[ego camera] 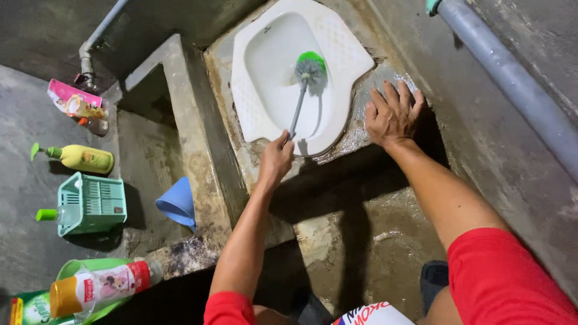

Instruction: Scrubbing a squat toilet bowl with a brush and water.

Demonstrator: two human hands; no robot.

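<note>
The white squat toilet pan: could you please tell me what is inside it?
Inside the white squat toilet pan is a green-bristled brush head on a grey handle, held by the left hand. The brush covers the surface beneath it.

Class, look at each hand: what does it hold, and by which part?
The left hand holds the toilet brush by the lower end of its grey handle. The right hand holds nothing; it rests flat on the wet ledge.

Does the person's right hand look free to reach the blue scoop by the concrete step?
Probably not easily. The right hand is pressed flat on the wet ledge, and the left hand holding the brush lies between it and the blue scoop.
</note>
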